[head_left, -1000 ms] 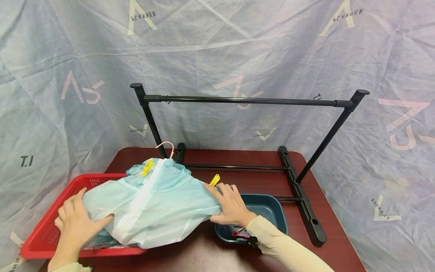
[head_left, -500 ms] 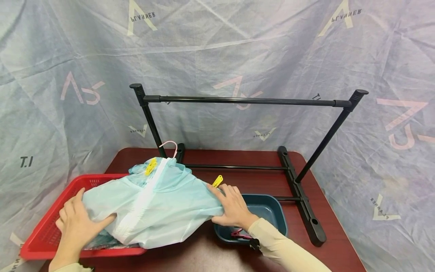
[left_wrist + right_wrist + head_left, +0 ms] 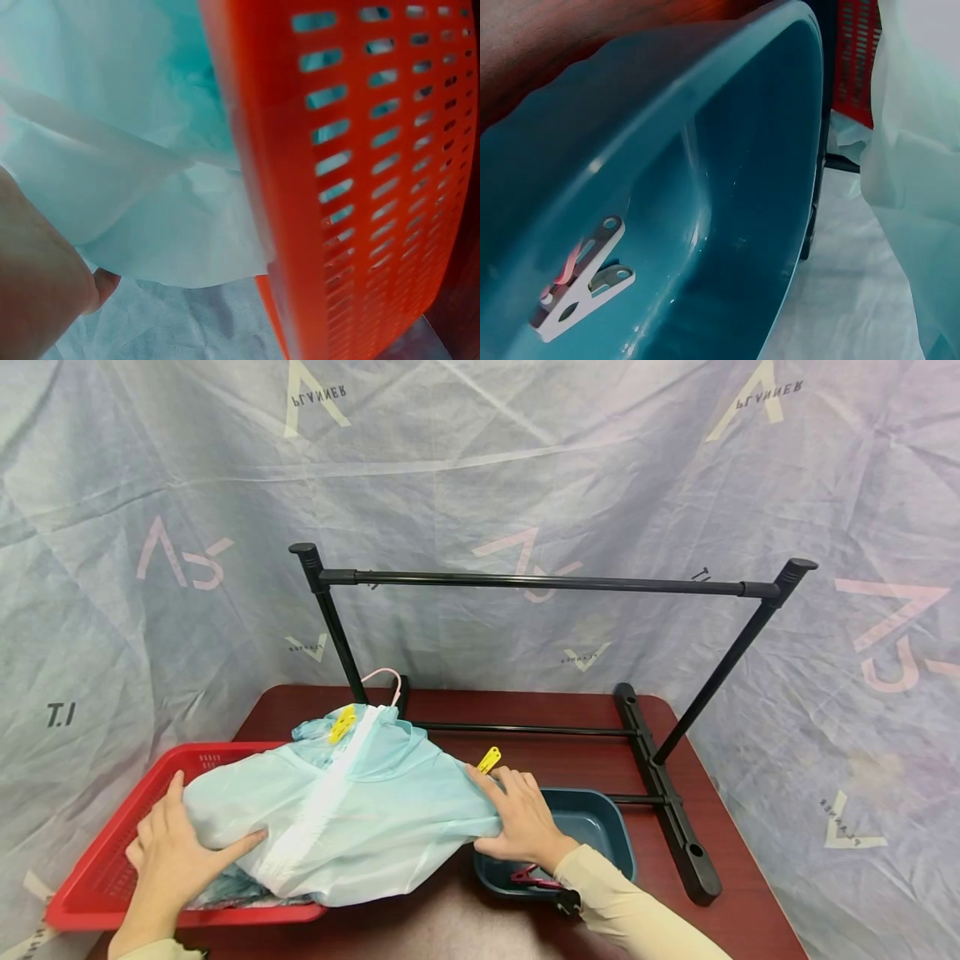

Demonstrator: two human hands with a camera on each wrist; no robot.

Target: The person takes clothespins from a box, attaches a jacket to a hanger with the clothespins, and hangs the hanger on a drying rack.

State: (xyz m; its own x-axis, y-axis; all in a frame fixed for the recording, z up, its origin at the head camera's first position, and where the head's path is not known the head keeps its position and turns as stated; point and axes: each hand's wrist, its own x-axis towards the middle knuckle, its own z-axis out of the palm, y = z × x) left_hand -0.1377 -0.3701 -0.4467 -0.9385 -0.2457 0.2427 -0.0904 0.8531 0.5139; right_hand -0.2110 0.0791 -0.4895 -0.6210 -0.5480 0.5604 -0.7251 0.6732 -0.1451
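Observation:
A thin light-blue jacket (image 3: 405, 802) with a white front band hangs on a hanger whose pink hook (image 3: 386, 674) sticks up. One yellow clothespin (image 3: 342, 724) is near its collar, another yellow clothespin (image 3: 489, 760) at its right shoulder. My left hand (image 3: 168, 852) holds the jacket's left side, its thumb across the front. My right hand (image 3: 525, 818) grips the right shoulder beside the clothespin; its fingertips are partly hidden. In the left wrist view the jacket (image 3: 150, 202) lies over the red basket's rim (image 3: 262, 150).
The red basket (image 3: 82, 893) under the jacket holds more cloth. A dark blue basin (image 3: 626, 847) with clothespins, one pink and white (image 3: 585, 281), stands below my right hand. Behind, a black rack with a crossbar (image 3: 540, 581) stands on the dark red table (image 3: 495, 760).
The hanger hook, collar and right shoulder have shifted a little to the right, together with my right hand. My left hand has barely moved; its thumb has slid slightly right.

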